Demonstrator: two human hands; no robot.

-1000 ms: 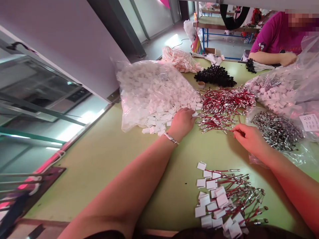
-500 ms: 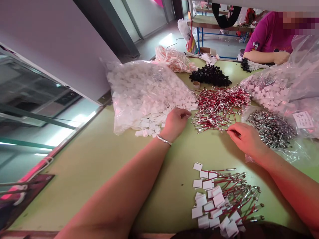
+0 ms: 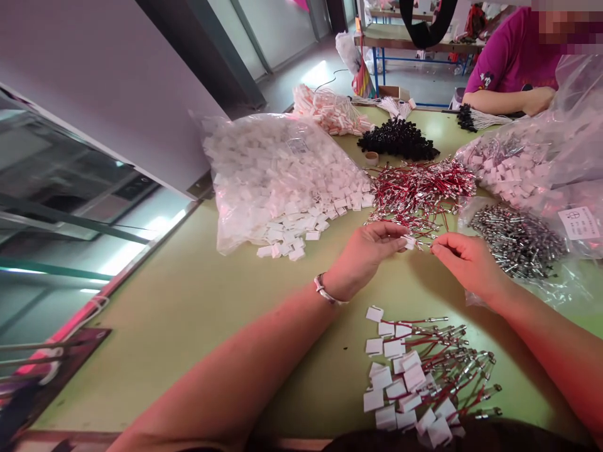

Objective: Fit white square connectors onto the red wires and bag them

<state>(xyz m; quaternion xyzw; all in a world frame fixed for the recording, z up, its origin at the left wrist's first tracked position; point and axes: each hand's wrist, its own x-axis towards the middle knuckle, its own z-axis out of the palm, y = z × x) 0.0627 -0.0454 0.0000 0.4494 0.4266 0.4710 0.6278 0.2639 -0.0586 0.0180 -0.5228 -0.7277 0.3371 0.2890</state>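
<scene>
My left hand (image 3: 365, 254) is closed in a pinch on a small white connector housing (image 3: 409, 242). My right hand (image 3: 464, 260) is pinched on the end of a red wire with a metal terminal, held right beside the housing. Both hands hover over the green table (image 3: 198, 301), just in front of the loose pile of red wires (image 3: 421, 185). An open clear bag of white housings (image 3: 282, 172) lies to the left, some spilled out. Near me lies a pile of finished red wires with white housings (image 3: 424, 370).
A bag of metal terminals (image 3: 516, 238) lies right of my right hand, with a bag of white parts (image 3: 518, 166) behind. Black parts (image 3: 398, 139) and pinkish parts (image 3: 330, 112) sit farther back. A person in a magenta shirt (image 3: 513, 63) works at the far right corner.
My left hand left the spilled white housings and came right with one pinched. It now meets my right hand, which still holds a red wire.
</scene>
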